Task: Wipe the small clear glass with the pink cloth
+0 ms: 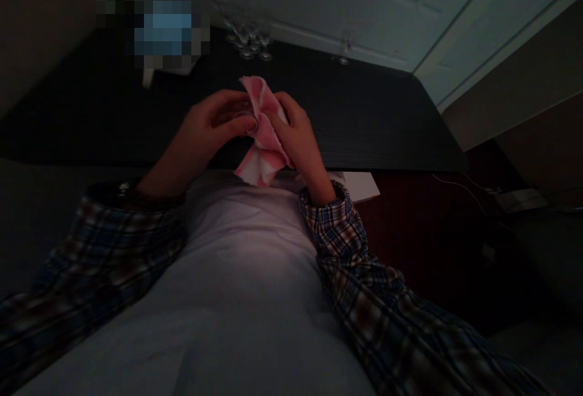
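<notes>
Holding glass [245, 119], left hand [206, 130]; pink cloth [263, 154], right hand [297, 136]; table edge [392, 164] below.

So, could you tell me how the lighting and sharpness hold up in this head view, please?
Head view: very dim overall; the pink-and-white cloth in the right hand is brightest; the small glass in the left hand barely shows; the far glasses are soft; a pixelated patch masks the upper left.

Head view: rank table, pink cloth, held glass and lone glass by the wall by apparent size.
1. table
2. cloth
3. held glass and lone glass: both look small; one is mostly covered, the other far, so unranked.
</notes>
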Action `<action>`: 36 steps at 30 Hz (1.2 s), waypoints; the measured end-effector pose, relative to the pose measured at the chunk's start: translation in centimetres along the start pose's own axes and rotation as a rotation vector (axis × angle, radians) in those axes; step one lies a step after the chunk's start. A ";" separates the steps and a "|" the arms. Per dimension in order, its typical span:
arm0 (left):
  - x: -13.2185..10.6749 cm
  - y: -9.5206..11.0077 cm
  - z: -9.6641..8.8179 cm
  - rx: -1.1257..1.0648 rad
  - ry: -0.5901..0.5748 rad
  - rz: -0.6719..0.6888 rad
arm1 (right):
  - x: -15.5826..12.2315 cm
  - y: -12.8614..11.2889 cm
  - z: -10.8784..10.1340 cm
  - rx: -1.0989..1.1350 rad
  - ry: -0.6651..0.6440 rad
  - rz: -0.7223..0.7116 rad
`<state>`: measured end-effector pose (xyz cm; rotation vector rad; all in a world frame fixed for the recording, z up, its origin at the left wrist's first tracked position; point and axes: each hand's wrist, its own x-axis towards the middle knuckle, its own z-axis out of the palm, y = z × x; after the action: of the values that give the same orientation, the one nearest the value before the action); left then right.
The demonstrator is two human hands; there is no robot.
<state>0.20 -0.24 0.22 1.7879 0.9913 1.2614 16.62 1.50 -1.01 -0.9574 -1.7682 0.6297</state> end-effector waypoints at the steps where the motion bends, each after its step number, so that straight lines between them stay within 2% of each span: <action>1: 0.0 0.1 0.0 -0.002 -0.001 -0.005 | 0.0 0.0 0.0 -0.010 -0.003 0.006; 10: 0.1 -0.2 -0.1 -0.017 -0.019 0.010 | 0.1 0.2 0.1 -0.029 0.004 0.003; 16: 0.0 0.0 0.0 -0.019 0.012 -0.004 | 0.0 -0.5 -0.2 -0.058 -0.029 0.086; 36: 0.0 0.0 -0.1 0.030 -0.011 0.012 | 0.1 0.2 0.0 -0.053 -0.007 0.013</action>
<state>0.11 -0.21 0.22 1.8245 1.0001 1.2481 16.62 1.66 -1.13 -1.0049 -1.7932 0.5980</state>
